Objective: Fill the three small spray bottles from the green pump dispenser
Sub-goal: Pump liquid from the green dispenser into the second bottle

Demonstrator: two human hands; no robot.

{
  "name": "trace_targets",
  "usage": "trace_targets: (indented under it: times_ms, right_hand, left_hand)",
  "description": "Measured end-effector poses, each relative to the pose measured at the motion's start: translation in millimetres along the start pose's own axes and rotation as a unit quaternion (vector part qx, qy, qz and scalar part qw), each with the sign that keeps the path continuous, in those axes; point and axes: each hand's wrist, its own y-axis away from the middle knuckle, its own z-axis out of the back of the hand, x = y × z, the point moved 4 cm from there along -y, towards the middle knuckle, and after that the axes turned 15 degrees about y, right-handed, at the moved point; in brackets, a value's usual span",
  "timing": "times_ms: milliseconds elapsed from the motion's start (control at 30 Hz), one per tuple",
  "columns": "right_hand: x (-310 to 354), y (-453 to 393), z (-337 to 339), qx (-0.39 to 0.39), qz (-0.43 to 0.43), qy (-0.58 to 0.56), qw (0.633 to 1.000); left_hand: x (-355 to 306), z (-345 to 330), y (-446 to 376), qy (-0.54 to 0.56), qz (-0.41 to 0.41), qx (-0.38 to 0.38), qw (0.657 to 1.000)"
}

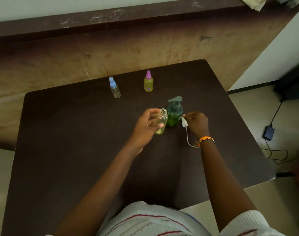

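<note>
**Ana:** Head view shows the left hand (147, 124) curled around the uncapped spray bottle (161, 121), fingers on its left side and thumb across the front. Where is its mouth pointing?

**Ben:** Up and a little away from the person. The long axis is tilted, the base lower and nearer to the body. Some pale yellow liquid sits at the bottom, so I judge it is only partly filled.

**Ana:** And the green pump dispenser (174, 114)?

**Ben:** It stands upright on the dark table (60, 133), just beside the open bottle, on its right. The pump spout (175, 99) is higher than the bottle mouth and farther from the person. It seems to point to the left.

**Ana:** So the mouth must go under that spout?

**Ben:** I think yes. The left hand should carry the bottle up and a little right.

**Ana:** What does the right hand (197, 124) do?

**Ben:** It pinches the white spray cap (184, 123) with its dip tube (188, 138) hanging toward the wrist. It is touching or nearly touching the right side of the dispenser, so it is the nearer one to press the pump, but first the cap must go down.

**Ana:** The other two?

**Ben:** The blue-capped bottle (115, 89) looks empty; the pink-capped bottle (148, 82) looks full of yellow. Both stand far back, capped.
</note>
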Motion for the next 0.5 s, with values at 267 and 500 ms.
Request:
trace_targets:
  times_ms: [267,500]
  right_hand:
    - [77.1,-9.7,38.1,-0.028,0.097,-0.121,0.987]
    - [109.7,-28.9,13.2,0.125,0.063,-0.034,0.99]
  left_hand:
    - [5.9,4.7,-7.5,-0.041,-0.008,-0.056,0.998]
    - [7.6,-5.7,-29.6,-0.079,-0.033,-0.117,0.989]
